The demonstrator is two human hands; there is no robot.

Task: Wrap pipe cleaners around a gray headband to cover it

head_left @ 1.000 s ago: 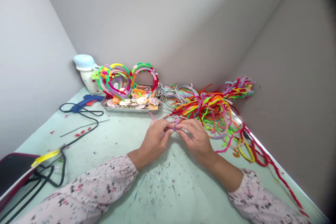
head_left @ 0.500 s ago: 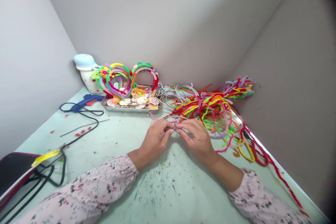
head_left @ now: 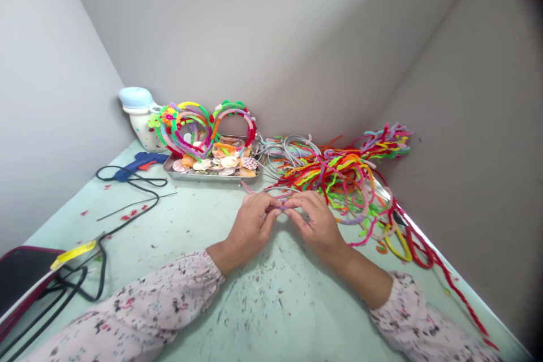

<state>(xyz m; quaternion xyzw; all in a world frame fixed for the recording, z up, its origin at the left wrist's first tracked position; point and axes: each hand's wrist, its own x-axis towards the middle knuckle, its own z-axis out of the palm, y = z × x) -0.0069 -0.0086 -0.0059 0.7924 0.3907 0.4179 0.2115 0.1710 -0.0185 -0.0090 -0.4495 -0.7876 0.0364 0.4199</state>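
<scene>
Over the middle of the table, my left hand (head_left: 253, 222) and my right hand (head_left: 317, 225) meet fingertip to fingertip. Both pinch a short bit of purple pipe cleaner (head_left: 283, 208) between thumb and fingers. Just behind the fingers curves a thin grey band (head_left: 275, 189), partly covered by my hands; whether the pipe cleaner is wound on it I cannot tell. A pink pipe cleaner end (head_left: 245, 185) sticks out beyond my left hand. Right behind my right hand lies a tangled heap of colourful pipe cleaners (head_left: 345, 172).
A metal tray (head_left: 212, 177) of seashells carries several pipe-cleaner headbands (head_left: 234, 106). Left of it are a blue glue gun (head_left: 138, 165) with black cord and a white cup (head_left: 143, 127) with blue lid. Grey hoops (head_left: 292, 150) and scissors (head_left: 399, 244) lie to the right.
Almost nothing differs. My fingers have shifted very slightly on the purple pipe cleaner, and both hands stay in the same place.
</scene>
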